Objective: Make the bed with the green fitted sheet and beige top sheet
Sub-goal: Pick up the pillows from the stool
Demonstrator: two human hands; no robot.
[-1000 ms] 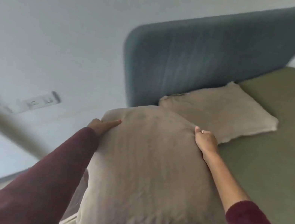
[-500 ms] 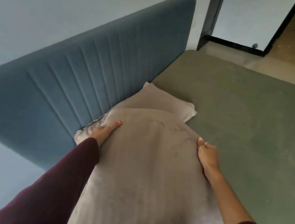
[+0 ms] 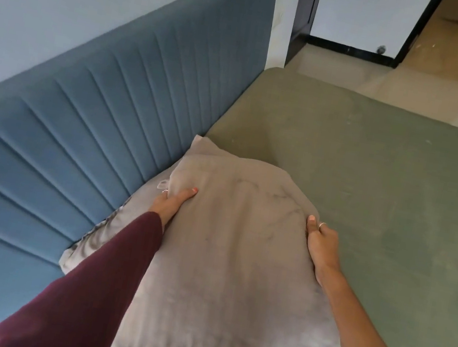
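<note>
Both hands are on a beige pillow [image 3: 238,251] sitting at about 6 o'clock in the shot. The left hand [image 3: 171,203] grips its left edge, thumb on top and the fingers tucked behind the fabric. The right hand [image 3: 320,244] grips the right edge the same way, thumb up top. A second pillow [image 3: 117,224] lies under it at 9 o'clock, pushed against the blue ribbed headboard [image 3: 92,125]. The green fitted sheet [image 3: 387,186] covers the mattress and stretches off toward 1 to 3 o'clock, pretty smooth. Can't spot the beige top sheet anywhere. Tan floor [image 3: 445,49] at 1 o'clock.
</note>
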